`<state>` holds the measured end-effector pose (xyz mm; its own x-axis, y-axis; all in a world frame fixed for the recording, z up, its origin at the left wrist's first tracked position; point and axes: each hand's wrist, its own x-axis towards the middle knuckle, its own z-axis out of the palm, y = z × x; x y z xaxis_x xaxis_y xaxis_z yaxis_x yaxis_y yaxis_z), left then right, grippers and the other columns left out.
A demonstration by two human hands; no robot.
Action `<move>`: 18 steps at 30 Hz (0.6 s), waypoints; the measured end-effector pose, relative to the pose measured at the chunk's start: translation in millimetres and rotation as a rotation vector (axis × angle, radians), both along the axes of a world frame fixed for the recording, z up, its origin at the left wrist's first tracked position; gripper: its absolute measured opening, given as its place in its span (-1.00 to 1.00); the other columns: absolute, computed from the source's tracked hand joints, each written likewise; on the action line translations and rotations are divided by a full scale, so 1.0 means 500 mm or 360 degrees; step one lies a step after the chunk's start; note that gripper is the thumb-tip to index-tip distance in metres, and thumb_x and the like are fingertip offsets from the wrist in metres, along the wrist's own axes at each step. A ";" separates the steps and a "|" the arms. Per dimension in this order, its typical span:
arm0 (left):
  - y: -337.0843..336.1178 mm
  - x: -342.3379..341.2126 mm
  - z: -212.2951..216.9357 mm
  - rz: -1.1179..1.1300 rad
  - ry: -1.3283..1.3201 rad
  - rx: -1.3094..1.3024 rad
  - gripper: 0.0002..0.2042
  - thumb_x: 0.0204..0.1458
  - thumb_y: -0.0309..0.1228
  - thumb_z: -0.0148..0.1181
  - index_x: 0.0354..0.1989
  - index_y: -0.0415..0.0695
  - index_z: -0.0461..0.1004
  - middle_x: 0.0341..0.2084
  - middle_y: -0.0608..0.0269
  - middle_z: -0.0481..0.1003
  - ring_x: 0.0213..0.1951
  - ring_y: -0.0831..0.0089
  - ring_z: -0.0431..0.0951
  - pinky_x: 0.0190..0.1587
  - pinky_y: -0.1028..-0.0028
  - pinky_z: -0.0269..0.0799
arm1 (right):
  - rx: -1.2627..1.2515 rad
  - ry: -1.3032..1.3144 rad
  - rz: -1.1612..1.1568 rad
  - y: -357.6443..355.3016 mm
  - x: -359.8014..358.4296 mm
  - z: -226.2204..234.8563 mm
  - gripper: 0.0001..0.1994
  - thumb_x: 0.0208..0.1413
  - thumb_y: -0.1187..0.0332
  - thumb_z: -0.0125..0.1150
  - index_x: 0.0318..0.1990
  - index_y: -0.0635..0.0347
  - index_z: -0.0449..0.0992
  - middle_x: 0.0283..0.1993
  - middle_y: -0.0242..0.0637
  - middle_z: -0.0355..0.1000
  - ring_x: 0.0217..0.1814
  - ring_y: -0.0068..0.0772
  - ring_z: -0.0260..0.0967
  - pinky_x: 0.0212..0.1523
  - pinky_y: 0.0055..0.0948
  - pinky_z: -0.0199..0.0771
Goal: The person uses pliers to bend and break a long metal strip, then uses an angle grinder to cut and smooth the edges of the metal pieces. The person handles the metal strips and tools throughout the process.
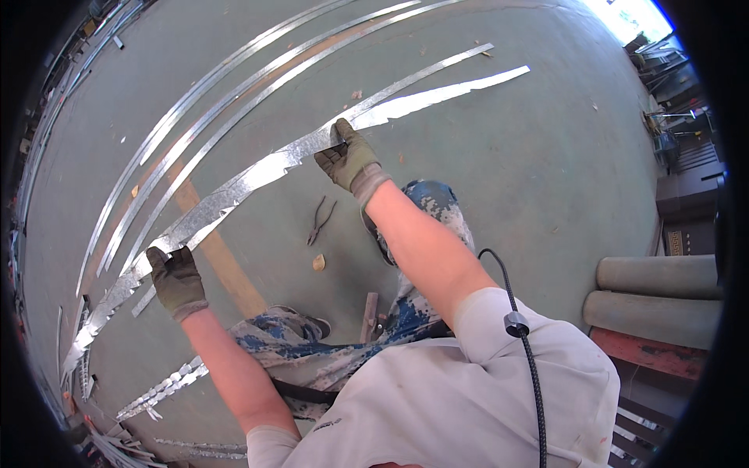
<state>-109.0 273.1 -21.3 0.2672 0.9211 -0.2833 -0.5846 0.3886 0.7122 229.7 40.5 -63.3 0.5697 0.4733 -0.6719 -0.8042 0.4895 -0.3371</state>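
Observation:
A long shiny sheet-metal strip (253, 176) with a jagged near edge stretches from the lower left up to the right. My left hand (178, 282), in an olive work glove, has its fingers closed over the near edge at the left part of the strip. Farther along, my right hand (347, 158), gloved alike, grips that same edge with the thumb on top. Below the strip, a pair of pliers (316, 224) lies on the floor, handles spread. Close to the pliers is a small tan piece (318, 263).
Several long metal strips (211, 82) lie beyond on the green-grey floor (538, 179). Notched strips (164, 388) rest at the lower left. A short bar (370, 316) is between my legs. Two thick rolls (655, 274) stand at the right, above a red beam (647, 352).

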 end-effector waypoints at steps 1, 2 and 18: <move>0.013 -0.005 -0.001 -0.0028 -0.0015 -0.0016 -0.81 0.27 -0.24 0.30 -0.13 -0.09 0.58 -0.22 0.23 0.65 -0.21 0.29 0.66 -0.07 0.25 0.68 | 0.0022 -0.0075 0.0021 -0.012 -0.001 0.021 -0.73 0.29 0.07 0.32 -0.04 -0.01 0.52 -0.07 -0.30 0.52 -0.01 -0.22 0.52 0.09 -0.07 0.62; 0.023 -0.011 -0.006 -0.0056 -0.0022 -0.0040 -0.80 0.26 -0.24 0.30 -0.12 -0.09 0.57 -0.20 0.22 0.64 -0.19 0.28 0.66 -0.07 0.26 0.68 | 0.0080 -0.0198 0.0031 -0.027 -0.007 0.048 -0.73 0.32 0.11 0.28 0.00 0.02 0.50 -0.03 -0.27 0.52 0.06 -0.19 0.52 0.13 -0.07 0.61; -0.063 0.011 0.221 -0.0133 0.0063 0.0212 -0.83 0.27 -0.27 0.29 -0.16 -0.11 0.56 -0.33 0.21 0.62 -0.29 0.26 0.66 -0.11 0.17 0.69 | 0.0026 -0.0140 -0.0197 -0.285 0.196 -0.077 -0.02 0.18 -0.27 0.28 0.46 0.29 0.03 0.50 0.06 0.12 0.46 0.15 0.21 0.42 0.15 0.27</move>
<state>-103.4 241.4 89.1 0.3353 0.9263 -0.1722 -0.5245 0.3353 0.7826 327.7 -101.9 -102.0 0.6808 0.4062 -0.6096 -0.7050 0.5893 -0.3946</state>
